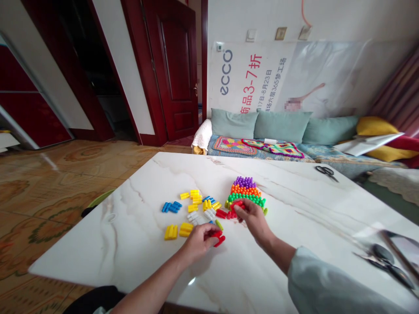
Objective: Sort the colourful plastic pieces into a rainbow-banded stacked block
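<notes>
Closed around a few red capsule-shaped plastic pieces (219,238), my left hand (200,241) hovers low over the table's near middle. My right hand (251,214) pinches a red capsule-shaped piece (236,204) at the near edge of a multicoloured block (247,190) of packed pieces. Purple, orange and green bands run across that block, with its near rows partly hidden by my fingers. Loose red pieces (221,214) lie just left of my right hand. Beside my left hand are a lime-green piece (219,224), white pieces (192,216) and yellow pieces (186,229).
Blue pieces (171,207) and more yellow pieces (195,195) are scattered left of the block on the white marbled table (131,244). Black-handled scissors (325,172) lie at the far right edge, and another pair (386,261) at the near right. Behind stands a cushioned sofa (324,153).
</notes>
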Available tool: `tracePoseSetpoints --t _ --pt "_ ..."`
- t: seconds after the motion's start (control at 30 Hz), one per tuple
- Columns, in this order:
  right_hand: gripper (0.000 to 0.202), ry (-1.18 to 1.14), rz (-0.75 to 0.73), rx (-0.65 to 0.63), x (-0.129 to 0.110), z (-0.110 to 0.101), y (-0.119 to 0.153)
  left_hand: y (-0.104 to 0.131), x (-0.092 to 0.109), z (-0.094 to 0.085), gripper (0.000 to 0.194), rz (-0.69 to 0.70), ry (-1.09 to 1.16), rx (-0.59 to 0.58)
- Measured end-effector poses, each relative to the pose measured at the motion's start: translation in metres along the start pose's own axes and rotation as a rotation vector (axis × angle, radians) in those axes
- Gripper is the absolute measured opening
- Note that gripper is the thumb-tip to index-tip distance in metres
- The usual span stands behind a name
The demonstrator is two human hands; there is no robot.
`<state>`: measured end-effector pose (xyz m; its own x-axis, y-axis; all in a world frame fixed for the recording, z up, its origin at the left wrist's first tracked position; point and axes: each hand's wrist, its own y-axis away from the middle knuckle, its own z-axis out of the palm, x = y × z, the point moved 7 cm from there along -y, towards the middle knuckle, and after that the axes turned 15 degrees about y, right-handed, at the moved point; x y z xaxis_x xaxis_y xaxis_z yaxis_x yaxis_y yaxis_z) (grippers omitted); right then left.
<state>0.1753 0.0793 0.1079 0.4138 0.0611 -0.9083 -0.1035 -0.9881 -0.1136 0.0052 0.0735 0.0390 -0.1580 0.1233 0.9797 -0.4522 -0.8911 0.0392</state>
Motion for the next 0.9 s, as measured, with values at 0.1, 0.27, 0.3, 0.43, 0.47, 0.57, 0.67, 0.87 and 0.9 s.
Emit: tracePoseSetpoints --t 0.1,0.27,0.3,0.43,0.47,0.57,0.67,0.87,0.9 --pt "0.037 0.03 -0.008 0.055 0.0 -0.021 -0.006 0.01 -0.013 0.024 0.023 -0.036 -0.062 -0.095" --pt "0.034 0.186 -0.069 -0.021 -0.005 -0.015 0.0 0.012 -0.028 0.051 0.019 -0.056 -0.071 -0.169" --pt "0.034 0.211 -0.081 -0.026 -0.007 -0.013 0.001 0.008 -0.029 0.047 0.019 -0.054 -0.059 -0.137" --pt "0.031 0.278 -0.074 -0.047 -0.006 -0.015 0.001 -0.017 -0.023 0.001 0.021 -0.01 -0.094 0.103" --pt "0.03 0.293 -0.065 -0.049 -0.004 -0.018 0.0 -0.021 -0.02 -0.012 0.023 0.009 -0.095 0.171" --pt "0.029 0.349 -0.043 -0.007 0.001 -0.029 -0.004 -0.025 -0.01 -0.041 0.029 0.107 -0.079 0.333" --pt "0.025 0.373 -0.023 0.04 0.007 -0.039 -0.007 -0.02 -0.004 -0.035 0.029 0.164 -0.106 0.288" --pt "0.023 0.387 -0.014 0.0 0.02 -0.043 -0.007 -0.016 0.002 -0.021 0.022 0.22 -0.153 0.285" --pt "0.024 0.41 -0.023 0.008 0.022 -0.045 -0.008 -0.018 0.002 -0.026 0.022 0.228 -0.151 0.338"
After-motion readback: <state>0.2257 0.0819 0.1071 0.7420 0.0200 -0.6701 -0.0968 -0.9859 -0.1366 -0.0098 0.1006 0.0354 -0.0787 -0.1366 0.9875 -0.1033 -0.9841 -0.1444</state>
